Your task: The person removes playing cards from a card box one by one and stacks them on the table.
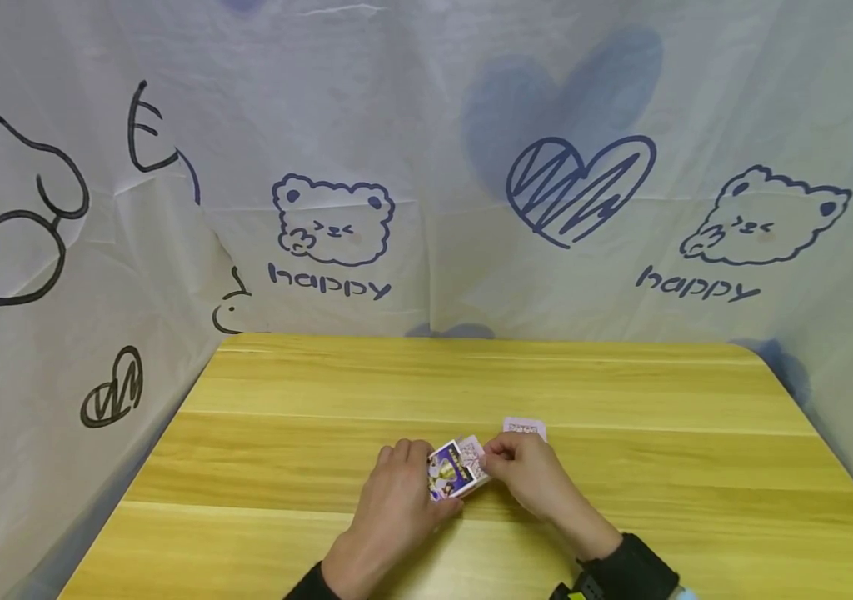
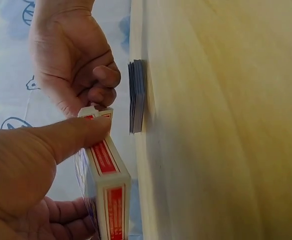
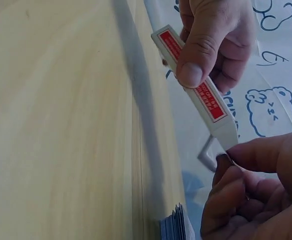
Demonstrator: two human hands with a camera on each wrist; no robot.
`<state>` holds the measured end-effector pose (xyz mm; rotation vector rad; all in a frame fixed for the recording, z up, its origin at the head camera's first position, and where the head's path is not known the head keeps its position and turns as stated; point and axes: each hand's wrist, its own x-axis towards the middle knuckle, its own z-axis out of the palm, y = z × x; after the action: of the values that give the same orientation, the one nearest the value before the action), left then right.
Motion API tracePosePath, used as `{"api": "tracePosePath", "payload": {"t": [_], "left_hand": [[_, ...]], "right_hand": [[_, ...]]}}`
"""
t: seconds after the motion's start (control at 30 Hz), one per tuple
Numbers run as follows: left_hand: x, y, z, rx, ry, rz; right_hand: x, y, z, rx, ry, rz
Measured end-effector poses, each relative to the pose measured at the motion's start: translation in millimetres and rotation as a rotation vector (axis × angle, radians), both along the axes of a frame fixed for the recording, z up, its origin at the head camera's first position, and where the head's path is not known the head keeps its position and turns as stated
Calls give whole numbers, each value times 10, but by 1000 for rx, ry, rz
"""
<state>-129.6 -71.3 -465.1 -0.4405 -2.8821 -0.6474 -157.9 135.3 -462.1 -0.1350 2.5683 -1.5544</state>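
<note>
My left hand [image 1: 400, 498] grips a small playing card box [image 1: 447, 473], purple and white on its face, tilted up above the table. Its narrow sides carry red printed panels, and in the left wrist view the thumb lies along one of them. Pink-patterned playing cards [image 1: 474, 454] stick out of the box's right end. There my right hand [image 1: 533, 477] pinches their edge between thumb and forefinger. In the right wrist view a white end flap [image 3: 208, 154] juts out beside those fingertips. Just behind the right hand, a stack of cards [image 1: 524, 427] lies on the table.
The wooden table [image 1: 284, 442] has a yellow striped grain and rounded far corners. White cloth [image 1: 426, 125] printed with bears, hearts and the word "happy" hangs behind it and along both sides.
</note>
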Motion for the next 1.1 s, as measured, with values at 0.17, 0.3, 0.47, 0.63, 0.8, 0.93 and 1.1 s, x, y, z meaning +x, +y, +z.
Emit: {"api": "tracePosePath", "payload": {"t": [0.17,0.3,0.47,0.63,0.8,0.93,1.1], "left_hand": [[-12,-9,-15,24,2,29],[-19,-15,-25,17,14,37],[-9,-7,-26,10,-14,39],[-9,-3,-26,3,-26,45],[-33,-36,-24,-20,-14,54],[-57,-73,-5,-29,-16,70],[-72,-93,17,-31,-42,75]], "right_hand": [[-19,2,-2,-38,-50,-54],[-32,16,2,-54,-78,-50],[-39,37,-7,-82,-91,-44],[-90,94,-7,-158,-118,-69],[-198,255,60,-190,-150,-117],[-338,482,146,-156,-140,-127],[-521,769,250,-80,-174,-70]]}}
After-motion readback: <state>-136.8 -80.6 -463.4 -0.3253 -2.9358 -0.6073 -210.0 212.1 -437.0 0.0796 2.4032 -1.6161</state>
